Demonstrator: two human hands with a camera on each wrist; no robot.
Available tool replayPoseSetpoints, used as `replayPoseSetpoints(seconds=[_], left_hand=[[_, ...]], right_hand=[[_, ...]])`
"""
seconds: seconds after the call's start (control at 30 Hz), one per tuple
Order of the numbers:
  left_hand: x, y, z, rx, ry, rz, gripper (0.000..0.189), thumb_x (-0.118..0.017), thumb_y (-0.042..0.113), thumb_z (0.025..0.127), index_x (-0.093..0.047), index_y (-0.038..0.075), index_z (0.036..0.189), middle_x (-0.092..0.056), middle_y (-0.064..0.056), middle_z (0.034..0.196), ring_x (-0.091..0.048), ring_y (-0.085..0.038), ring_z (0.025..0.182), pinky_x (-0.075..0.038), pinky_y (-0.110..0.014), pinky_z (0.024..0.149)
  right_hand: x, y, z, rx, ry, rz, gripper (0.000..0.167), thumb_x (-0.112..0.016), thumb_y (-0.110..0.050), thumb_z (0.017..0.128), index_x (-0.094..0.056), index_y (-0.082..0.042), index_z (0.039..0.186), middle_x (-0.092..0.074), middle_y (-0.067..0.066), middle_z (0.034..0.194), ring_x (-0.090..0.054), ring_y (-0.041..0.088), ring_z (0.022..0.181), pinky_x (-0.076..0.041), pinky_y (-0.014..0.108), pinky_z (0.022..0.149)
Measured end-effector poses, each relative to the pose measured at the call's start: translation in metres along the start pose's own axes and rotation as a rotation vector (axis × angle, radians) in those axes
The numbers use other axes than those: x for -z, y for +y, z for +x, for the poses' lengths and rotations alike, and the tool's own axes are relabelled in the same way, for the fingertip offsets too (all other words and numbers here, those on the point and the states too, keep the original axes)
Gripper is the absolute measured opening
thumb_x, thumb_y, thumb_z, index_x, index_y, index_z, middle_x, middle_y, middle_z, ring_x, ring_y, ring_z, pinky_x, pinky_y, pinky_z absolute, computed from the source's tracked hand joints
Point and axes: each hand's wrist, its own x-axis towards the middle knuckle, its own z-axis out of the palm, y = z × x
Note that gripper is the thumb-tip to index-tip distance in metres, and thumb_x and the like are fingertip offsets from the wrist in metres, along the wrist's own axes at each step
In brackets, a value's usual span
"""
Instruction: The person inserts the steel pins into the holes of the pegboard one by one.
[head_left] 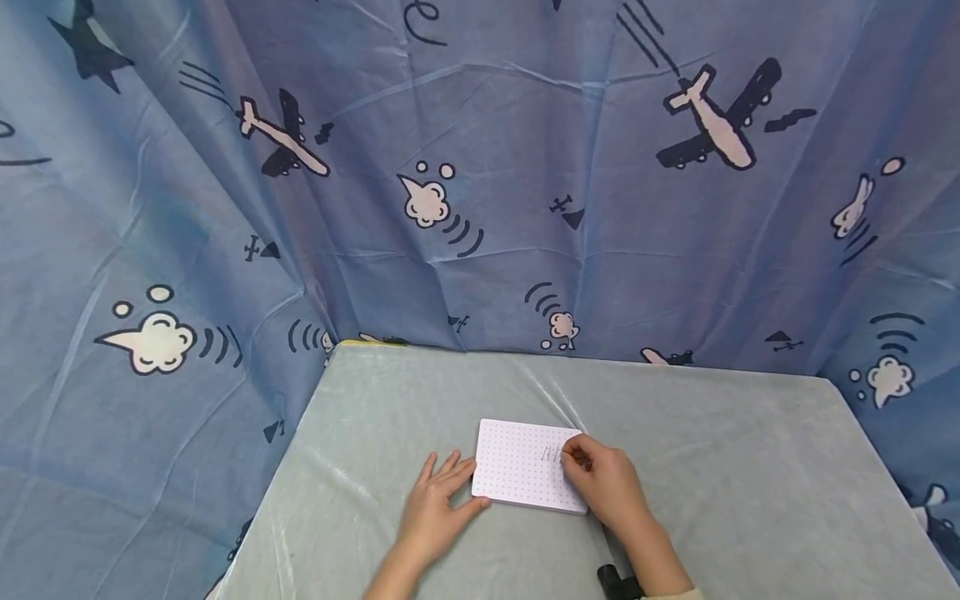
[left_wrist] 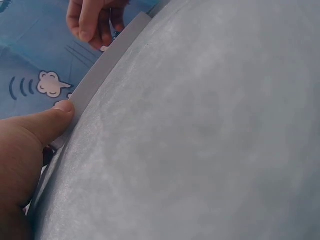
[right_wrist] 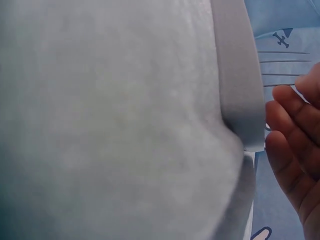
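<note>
A white pegboard (head_left: 510,468) with a grid of small holes lies on the table in the head view. Several thin metal pins (head_left: 549,454) stand upright near its right side; the right wrist view shows these pins (right_wrist: 285,61) side on, in a row. My right hand (head_left: 611,485) is over the board's right edge, its thumb and index finger pinching a thin pin (right_wrist: 281,85) beside the others. My left hand (head_left: 433,510) spreads its fingers against the board's left side. Its thumb (left_wrist: 60,114) touches the front edge near the left corner.
A pale grey-green cloth covers the table (head_left: 390,400). Behind and at both sides hangs a blue curtain (head_left: 495,125) printed with planes and clouds. Below my right forearm is a black object (head_left: 617,582) at the near edge of the view.
</note>
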Motion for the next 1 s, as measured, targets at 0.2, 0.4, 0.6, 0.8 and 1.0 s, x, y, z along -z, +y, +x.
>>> replayPoseSetpoints(seconds=[0.2,0.4,0.6,0.8,1.0], left_hand=[[0.000,-0.001,0.000,-0.008,0.009,0.005,0.069,-0.091,0.049,0.086,-0.074,0.015,0.144,-0.070,0.006,0.145,-0.057,-0.021,0.146,-0.022,-0.049,0.136],[-0.001,0.000,0.000,-0.003,0.005,0.003,0.069,-0.090,0.050,0.087,-0.074,0.015,0.144,-0.070,0.006,0.145,-0.058,-0.021,0.146,-0.022,-0.050,0.136],[-0.001,0.000,-0.001,-0.002,0.004,0.012,0.069,-0.090,0.051,0.087,-0.074,0.014,0.143,-0.071,0.006,0.144,-0.058,-0.021,0.146,-0.022,-0.049,0.136],[-0.001,-0.002,0.000,0.000,0.007,0.004,0.069,-0.090,0.051,0.087,-0.074,0.014,0.143,-0.070,0.006,0.144,-0.057,-0.020,0.147,-0.021,-0.046,0.136],[-0.001,-0.002,0.000,-0.006,0.004,0.003,0.069,-0.089,0.051,0.088,-0.074,0.014,0.143,-0.070,0.007,0.145,-0.057,-0.020,0.147,-0.021,-0.047,0.136]], right_hand=[[0.000,-0.001,0.000,-0.009,-0.012,0.007,0.011,-0.081,-0.007,0.094,-0.075,-0.017,0.092,-0.071,-0.009,0.080,-0.063,0.008,0.073,-0.058,0.031,0.067],[0.001,0.000,-0.001,-0.029,-0.038,0.009,0.009,-0.082,-0.008,0.095,-0.077,-0.014,0.096,-0.072,-0.007,0.083,-0.062,0.008,0.074,-0.058,0.031,0.067],[0.010,0.007,-0.002,-0.034,-0.057,0.006,0.015,-0.084,-0.007,0.093,-0.079,-0.007,0.107,-0.075,-0.005,0.089,-0.067,0.010,0.081,-0.061,0.033,0.071],[0.025,0.018,-0.007,-0.058,-0.050,-0.089,0.018,-0.083,-0.008,0.094,-0.079,-0.006,0.111,-0.073,-0.003,0.089,-0.064,0.012,0.079,-0.059,0.036,0.070],[0.034,0.028,-0.014,-0.074,-0.051,-0.170,0.015,-0.083,-0.007,0.093,-0.078,-0.003,0.107,-0.069,0.001,0.087,-0.061,0.015,0.076,-0.057,0.040,0.069]])
